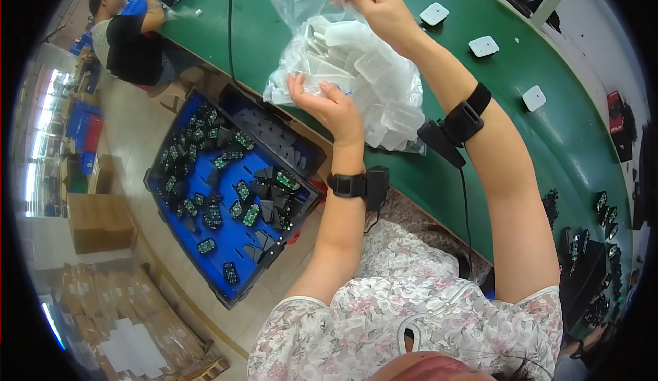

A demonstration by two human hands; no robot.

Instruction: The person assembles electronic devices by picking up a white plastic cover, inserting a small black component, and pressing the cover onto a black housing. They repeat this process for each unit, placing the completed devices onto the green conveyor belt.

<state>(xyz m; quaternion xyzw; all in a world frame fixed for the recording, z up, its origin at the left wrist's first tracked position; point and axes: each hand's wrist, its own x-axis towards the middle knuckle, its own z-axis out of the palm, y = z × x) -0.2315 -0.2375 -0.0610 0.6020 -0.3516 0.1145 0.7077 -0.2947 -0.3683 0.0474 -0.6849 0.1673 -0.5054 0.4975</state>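
The bag [356, 72], clear plastic and stuffed with white moulded parts, hangs over the near edge of the green table [548, 141]. The right hand [380, 7] pinches its open top corner shut between fingers and thumb; the left hand [325, 103] cups the lower left side, fingers curled into the film. The hands are apart, one high and one low.

Risk, as I judge it: the mouth gapes left of the pinch, so a tilt that way could spill parts into the blue tray [233, 196] of circuit boards below, or onto the floor. The thin film could also tear under the load.

The bag's long axis runs from the upper pinch down toward the lower right, mouth pointing up.
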